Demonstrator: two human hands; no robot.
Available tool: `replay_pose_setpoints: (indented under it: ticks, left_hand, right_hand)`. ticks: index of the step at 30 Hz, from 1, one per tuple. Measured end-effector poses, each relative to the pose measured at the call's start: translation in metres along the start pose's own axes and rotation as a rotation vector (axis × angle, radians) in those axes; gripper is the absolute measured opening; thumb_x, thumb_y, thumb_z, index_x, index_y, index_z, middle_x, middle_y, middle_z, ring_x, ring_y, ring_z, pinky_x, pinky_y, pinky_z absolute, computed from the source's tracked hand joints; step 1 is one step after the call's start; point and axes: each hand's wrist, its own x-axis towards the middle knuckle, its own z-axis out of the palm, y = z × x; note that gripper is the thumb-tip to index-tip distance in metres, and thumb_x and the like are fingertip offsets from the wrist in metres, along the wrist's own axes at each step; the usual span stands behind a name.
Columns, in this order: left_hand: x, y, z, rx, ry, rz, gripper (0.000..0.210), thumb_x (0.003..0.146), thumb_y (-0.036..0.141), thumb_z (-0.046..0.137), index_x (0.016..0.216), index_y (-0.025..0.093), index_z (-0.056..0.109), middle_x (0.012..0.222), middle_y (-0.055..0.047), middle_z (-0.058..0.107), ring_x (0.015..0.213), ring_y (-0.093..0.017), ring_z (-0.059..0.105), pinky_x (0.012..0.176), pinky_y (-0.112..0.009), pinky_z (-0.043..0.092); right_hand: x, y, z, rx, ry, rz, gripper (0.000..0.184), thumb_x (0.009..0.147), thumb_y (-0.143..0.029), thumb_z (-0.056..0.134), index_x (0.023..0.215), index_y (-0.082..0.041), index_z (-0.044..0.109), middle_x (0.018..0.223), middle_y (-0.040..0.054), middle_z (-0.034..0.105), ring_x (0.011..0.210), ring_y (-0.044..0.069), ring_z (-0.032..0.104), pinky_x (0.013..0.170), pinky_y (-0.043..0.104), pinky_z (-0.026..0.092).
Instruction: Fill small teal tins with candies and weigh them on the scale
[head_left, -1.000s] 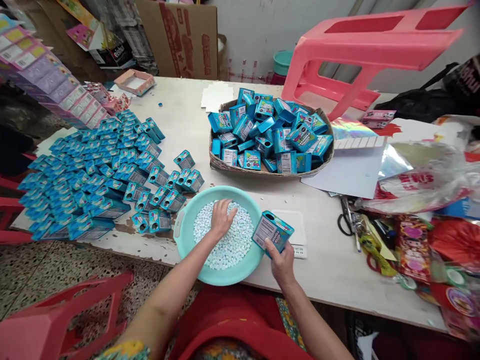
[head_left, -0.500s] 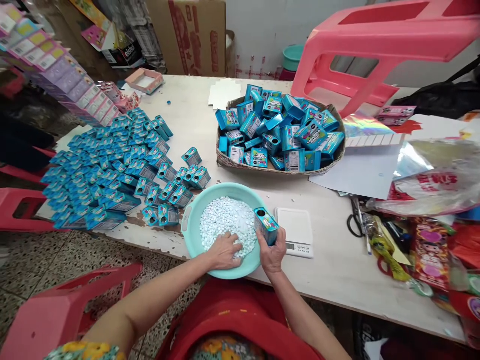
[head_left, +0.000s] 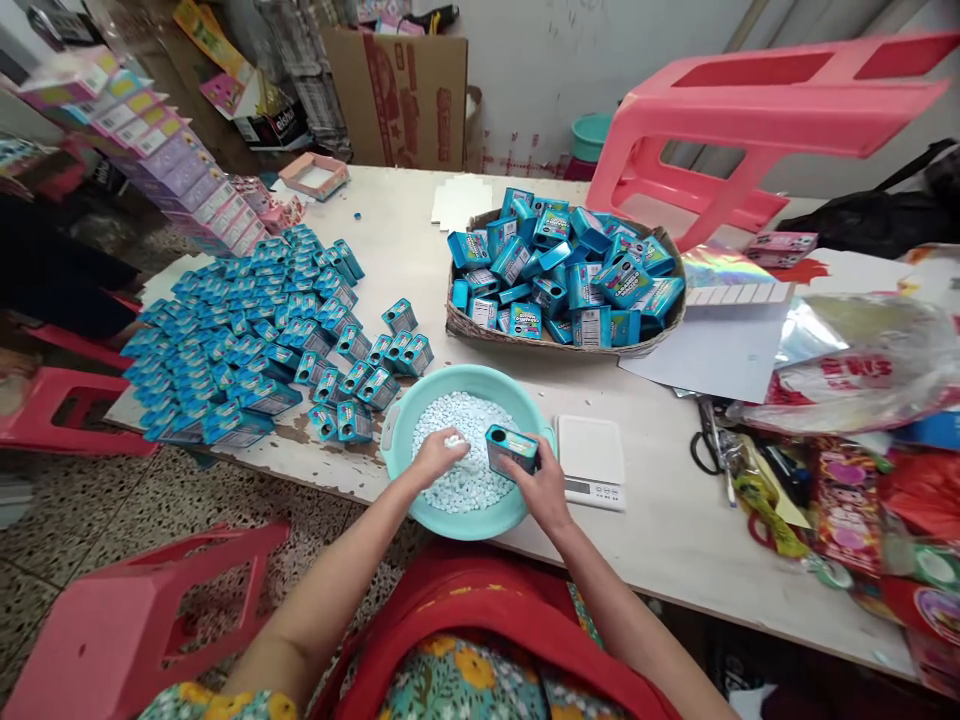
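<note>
Our L hand (head_left: pixel 435 458) has its fingers closed on a few white pcs (head_left: pixel 453 441), just above the heap in the aqua basin (head_left: pixel 465 530). Said basin sits at the near edge of the table (head_left: pixel 675 490), w/ a loose pile of small white pieces (head_left: pixel 465 495) spread over its bottom & bare wall showing above. Our R hand (head_left: pixel 546 487) grips a blue box (head_left: pixel 512 450), thumb on the side facing us; we've got it approx. upright over the R part of the basin, dark round hole at the L end of its top. Can't tell what's inside.

Just R of the basin: a white digital scale (head_left: pixel 592 450). Beyond it, a long cardboard tray (head_left: pixel 474 328) piled past its rim w/ more blue boxes (head_left: pixel 525 320), lying at all angles. To our L, a big block of standing boxes (head_left: pixel 225 350), packed close; nearest the basin, we see holes in the tops, contents n/a from here. At the far L, a small pink box (head_left: pixel 315 178), open-topped, pale inside. Behind the table, a brown carton (head_left: pixel 409 100) w/ red print, misc. bits on top, plus a second basin (head_left: pixel 591 138), contents hidden.
</note>
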Motion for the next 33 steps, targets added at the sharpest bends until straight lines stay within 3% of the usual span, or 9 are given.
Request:
replay_pose_setpoints:
  ticks: [2,4,8,12,15,25,33]
  left_hand:
    - [-0.005,0.021,-0.005,-0.449,0.064,-0.013,0.024,0.078,0.042,0.052,0.084,0.019,0.052,0.062,0.002,0.054,0.043,-0.008,0.043,0.04,-0.02,0.027]
    - [-0.01,0.04,-0.006,-0.882,0.114,0.025,0.025,0.074,0.041,0.059,0.083,0.019,0.051,0.063,0.003,0.053,0.043,-0.007,0.044,0.039,-0.019,0.026]
    - [-0.011,0.06,-0.002,-1.191,0.259,0.109,0.024,0.071,0.037,0.063,0.077,0.017,0.051,0.066,0.002,0.056,0.059,-0.01,0.057,0.057,-0.022,0.045]
    - [-0.005,0.062,0.001,-1.245,0.384,0.053,0.031,0.069,0.041,0.066,0.073,0.017,0.047,0.066,0.002,0.056,0.055,-0.011,0.058,0.056,-0.023,0.046]
    - [-0.001,0.063,0.001,-1.233,0.393,0.012,0.036,0.069,0.046,0.068,0.071,0.017,0.046,0.062,0.003,0.056,0.049,-0.01,0.056,0.051,-0.023,0.045]
    - [0.007,0.069,0.0,-1.167,0.429,0.073,0.041,0.073,0.05,0.065,0.057,0.015,0.049,0.055,0.001,0.053,0.05,-0.011,0.055,0.052,-0.024,0.043]
    - [0.002,0.07,0.001,-1.001,0.429,0.136,0.037,0.078,0.049,0.061,0.062,0.016,0.052,0.05,0.001,0.054,0.047,-0.011,0.053,0.052,-0.023,0.042]
  right_hand:
    - [-0.001,0.0,0.005,-0.076,-0.074,-0.088,0.037,0.075,-0.043,0.067,0.102,-0.02,0.057,0.097,0.0042,0.061,0.091,0.023,0.057,0.083,0.037,0.044]
    - [-0.003,0.0,0.011,-0.15,-0.106,-0.172,0.032,0.075,-0.04,0.067,0.099,-0.02,0.058,0.095,0.0048,0.06,0.092,0.024,0.055,0.083,0.038,0.043]
    - [-0.005,-0.002,0.021,-0.282,-0.166,-0.267,0.029,0.076,-0.037,0.067,0.098,-0.02,0.058,0.094,0.0059,0.06,0.091,0.025,0.054,0.081,0.039,0.043]
    - [-0.006,-0.009,0.021,-0.355,-0.172,-0.292,0.032,0.075,-0.034,0.069,0.102,-0.021,0.058,0.096,0.0057,0.062,0.092,0.025,0.055,0.081,0.038,0.042]
    - [-0.005,-0.015,0.019,-0.386,-0.192,-0.293,0.032,0.074,-0.032,0.07,0.103,-0.023,0.058,0.098,0.0045,0.064,0.095,0.025,0.057,0.082,0.038,0.04]
    - [0.005,-0.024,0.017,-0.294,-0.181,-0.221,0.031,0.072,-0.032,0.074,0.099,-0.023,0.06,0.096,0.0026,0.065,0.094,0.024,0.059,0.081,0.036,0.041]
    - [0.009,-0.025,0.021,-0.233,-0.156,-0.166,0.031,0.07,-0.031,0.073,0.098,-0.024,0.06,0.096,0.0019,0.066,0.093,0.024,0.059,0.082,0.036,0.043]
